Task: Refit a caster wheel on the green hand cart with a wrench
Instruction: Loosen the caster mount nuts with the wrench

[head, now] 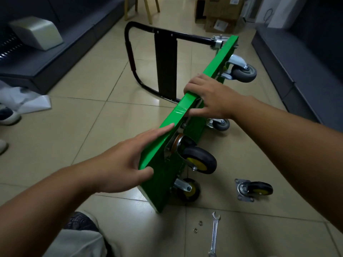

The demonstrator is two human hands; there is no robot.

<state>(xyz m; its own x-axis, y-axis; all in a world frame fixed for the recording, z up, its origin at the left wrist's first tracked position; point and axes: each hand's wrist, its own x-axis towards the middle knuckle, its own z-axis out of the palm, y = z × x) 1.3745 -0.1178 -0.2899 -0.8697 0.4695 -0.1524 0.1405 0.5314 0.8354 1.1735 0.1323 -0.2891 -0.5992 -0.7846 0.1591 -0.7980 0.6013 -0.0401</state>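
Steadying the green hand cart (165, 179): right grip (213, 97) clutching it, left grip (120, 164) pressing flat. I'm seeing one loose caster wheel (256, 190), one wrench (214, 236), two washers (200, 222).

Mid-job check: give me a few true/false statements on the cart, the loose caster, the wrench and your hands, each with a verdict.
1. The green cart stands tipped on its edge. True.
2. The wrench is in the right hand. False: it lies on the floor, and the right hand grips the cart's upper edge.
3. A loose caster lies on the floor, apart from the cart. True.
4. The left hand holds the washers. False: both washers lie on the floor beside the wrench, and the left hand rests against the cart's deck with its fingers straight.
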